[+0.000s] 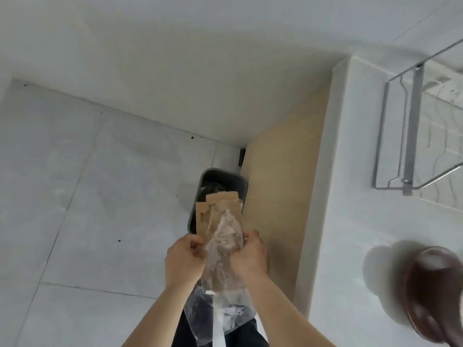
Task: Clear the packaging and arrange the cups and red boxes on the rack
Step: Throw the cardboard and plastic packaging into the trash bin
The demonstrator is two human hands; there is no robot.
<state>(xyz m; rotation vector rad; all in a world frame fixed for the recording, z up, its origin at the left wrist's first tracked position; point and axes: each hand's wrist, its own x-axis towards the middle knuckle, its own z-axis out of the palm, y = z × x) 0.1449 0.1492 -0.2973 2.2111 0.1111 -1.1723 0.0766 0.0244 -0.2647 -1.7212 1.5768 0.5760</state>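
Both hands hold a bundle of packaging over a dark grey bin [241,182] on the floor. The bundle is flattened brown cardboard [219,206] wrapped with crumpled clear plastic [226,234] that trails down past my wrists. My left hand [184,260] pinches the cardboard's left edge. My right hand [250,254] grips the plastic and the cardboard's right side. A metal wire rack [413,136] stands on the white counter [350,221] at the right. A dark brown cup [436,291], blurred, sits on the counter at the lower right.
The bin stands against the beige cabinet side [283,191] below the counter edge. Pale grey floor tiles [100,196] spread to the left, meeting a white wall [175,58]. The bin holds some dark and crumpled waste.
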